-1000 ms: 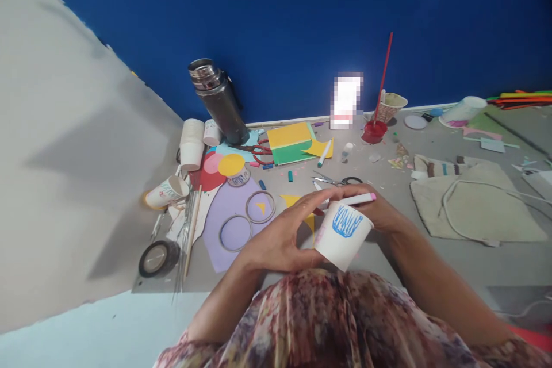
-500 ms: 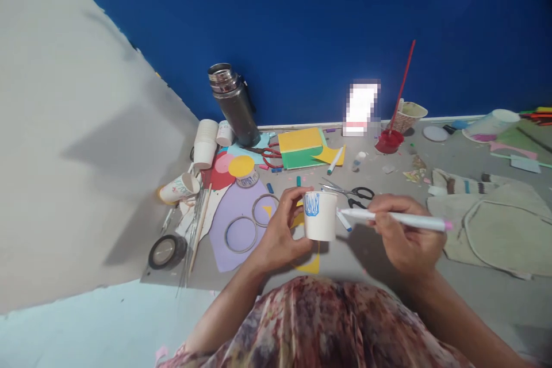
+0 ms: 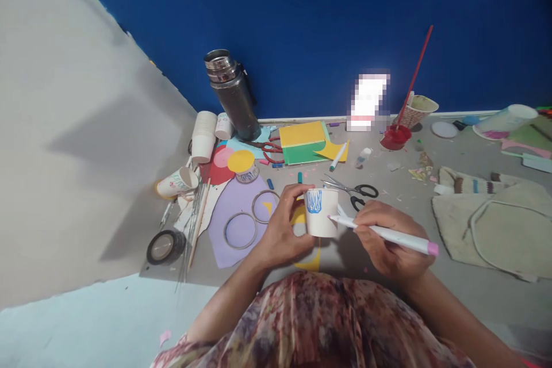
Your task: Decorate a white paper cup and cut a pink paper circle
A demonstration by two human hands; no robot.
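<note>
A second ago the paper cup [image 3: 321, 212] lay tilted against the body with both hands wrapped round it; now it stands upright in the left hand [image 3: 282, 229], farther out over the tabletop [image 3: 388, 184]. The right hand [image 3: 388, 238] has let go of the cup, swung the marker [image 3: 382, 232] wide, then brought it back, so its tip now seems to touch the cup's side.

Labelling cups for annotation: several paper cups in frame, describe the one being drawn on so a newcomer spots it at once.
Start at the dark steel flask by the blue wall, then come straight toward the person. The paper cup stands upright on the grey floor, gripped by the left hand, with the marker in the right hand touching its side. Unlike the others, it bears blue scribble.
</note>
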